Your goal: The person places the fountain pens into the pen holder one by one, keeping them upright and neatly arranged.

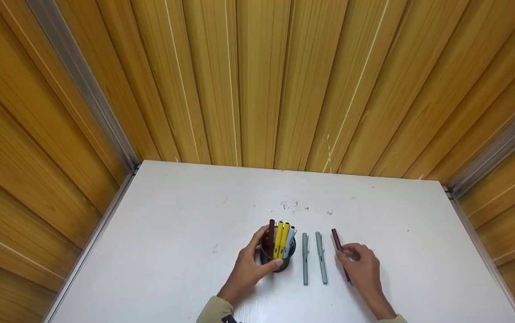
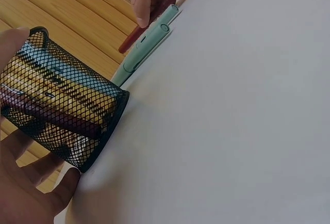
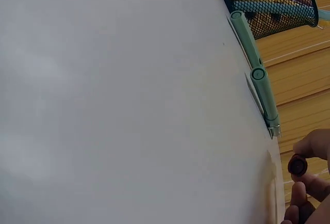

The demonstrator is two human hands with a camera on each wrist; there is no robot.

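A black mesh pen cup [image 2: 62, 100] stands on the table, and my left hand [image 1: 248, 268] grips it round the side with the thumb at its near rim. Inside it are a dark red pen [image 1: 271, 231], two yellow pens [image 1: 279, 240] and something light blue [image 1: 289, 242], likely pens. My right hand [image 1: 363, 264] pinches another dark red pen [image 1: 337, 240] between thumb and fingers; its round end [image 3: 297, 165] faces the right wrist camera. Between the hands, two grey-green pens [image 1: 305, 260] [image 1: 321, 258] lie side by side, pointing away from me.
The white tabletop [image 1: 185, 215] has dark scuff marks [image 1: 291, 205] beyond the cup. Wood-patterned panels [image 1: 261, 89] rise behind it and at both sides, with grey metal strips [image 1: 91, 98] at the corners.
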